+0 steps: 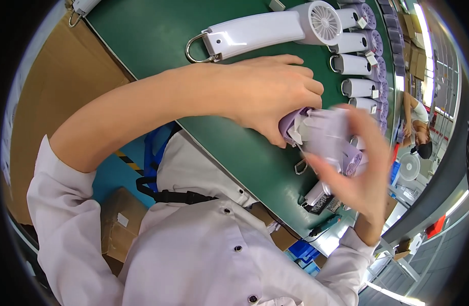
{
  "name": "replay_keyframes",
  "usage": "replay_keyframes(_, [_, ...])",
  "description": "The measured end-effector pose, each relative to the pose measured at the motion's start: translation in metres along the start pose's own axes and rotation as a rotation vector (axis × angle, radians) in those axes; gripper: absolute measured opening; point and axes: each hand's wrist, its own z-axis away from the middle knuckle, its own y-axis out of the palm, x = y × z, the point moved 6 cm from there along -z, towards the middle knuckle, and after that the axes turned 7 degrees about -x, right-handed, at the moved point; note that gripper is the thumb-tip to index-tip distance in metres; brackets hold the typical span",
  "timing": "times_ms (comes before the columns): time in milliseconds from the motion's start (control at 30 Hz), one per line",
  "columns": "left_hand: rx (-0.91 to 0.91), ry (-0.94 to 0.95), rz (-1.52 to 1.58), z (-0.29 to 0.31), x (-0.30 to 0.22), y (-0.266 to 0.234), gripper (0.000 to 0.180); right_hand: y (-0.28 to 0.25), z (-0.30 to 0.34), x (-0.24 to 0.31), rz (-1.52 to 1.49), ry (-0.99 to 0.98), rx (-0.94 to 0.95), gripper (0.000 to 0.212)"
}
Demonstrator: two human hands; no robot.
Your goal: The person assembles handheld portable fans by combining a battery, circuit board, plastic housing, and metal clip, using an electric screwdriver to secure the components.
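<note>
My left hand reaches across the green table, its fingers closed round a lavender round housing with white pieces showing inside. Most of that housing is hidden by the hand. Close against it, my right hand is curled, thumb and fingers gripping a pale lavender part. Motion smears this part, so its exact kind does not show. Beyond my left hand lies a white handheld fan, with a round grille at one end and a metal loop at the other.
Several white and lavender handheld fans line the far right of the green table. A teal electric screwdriver lies near the table's front edge. Cardboard stands at the left. Another person sits at the far right by a standing fan.
</note>
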Motion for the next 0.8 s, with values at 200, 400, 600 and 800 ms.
replay_keyframes(200, [0.080,-0.060,0.017,-0.003,-0.001,-0.001,0.068,-0.070,0.021,-0.004,0.102,0.094,-0.412,0.072])
replay_keyframes(400, [0.078,-0.120,0.043,-0.001,-0.005,-0.003,0.078,-0.055,0.064,-0.067,-0.520,0.335,-0.547,0.084])
replay_keyframes(600, [0.235,-0.255,0.192,-0.011,-0.007,-0.015,0.081,-0.002,0.105,-0.104,-1.005,0.677,-0.660,0.073])
replay_keyframes(800, [0.375,-0.344,0.185,-0.016,-0.006,-0.021,0.074,0.024,0.066,-0.092,-0.384,0.650,-0.575,0.063])
